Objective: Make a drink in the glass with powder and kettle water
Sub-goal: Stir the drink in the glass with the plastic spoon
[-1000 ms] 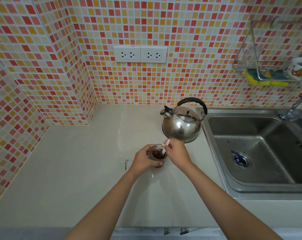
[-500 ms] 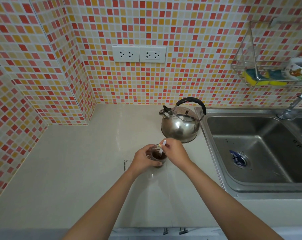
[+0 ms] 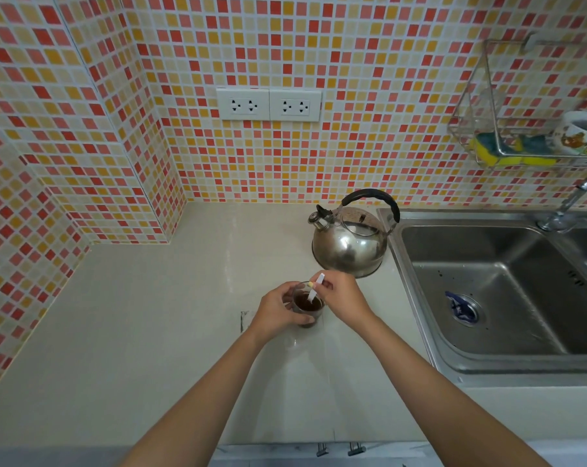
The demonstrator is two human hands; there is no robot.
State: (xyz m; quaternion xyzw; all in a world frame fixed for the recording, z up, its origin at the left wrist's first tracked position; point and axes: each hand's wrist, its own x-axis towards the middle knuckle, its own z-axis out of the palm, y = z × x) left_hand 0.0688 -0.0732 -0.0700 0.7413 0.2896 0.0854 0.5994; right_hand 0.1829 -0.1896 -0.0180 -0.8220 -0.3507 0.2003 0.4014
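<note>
A small clear glass [image 3: 308,306] holding dark brown liquid stands on the pale countertop [image 3: 157,332]. My left hand [image 3: 277,310] is wrapped around its left side. My right hand [image 3: 344,296] pinches a thin white stick [image 3: 314,291] that slants down into the liquid. The steel kettle [image 3: 351,244] with a black handle sits just behind the glass, beside the sink, its spout pointing left.
A steel sink [image 3: 500,298] lies to the right with a tap [image 3: 571,203] at its back. A wire wall rack [image 3: 521,153] above it holds a yellow-green sponge and a printed bowl. Two socket plates [image 3: 268,104] sit on the tiled wall. A small dark scrap [image 3: 244,320] lies left of the glass.
The white stick has shifted slightly inside the glass as my right hand moves it around; my left hand keeps its hold on the glass. The kettle has not moved.
</note>
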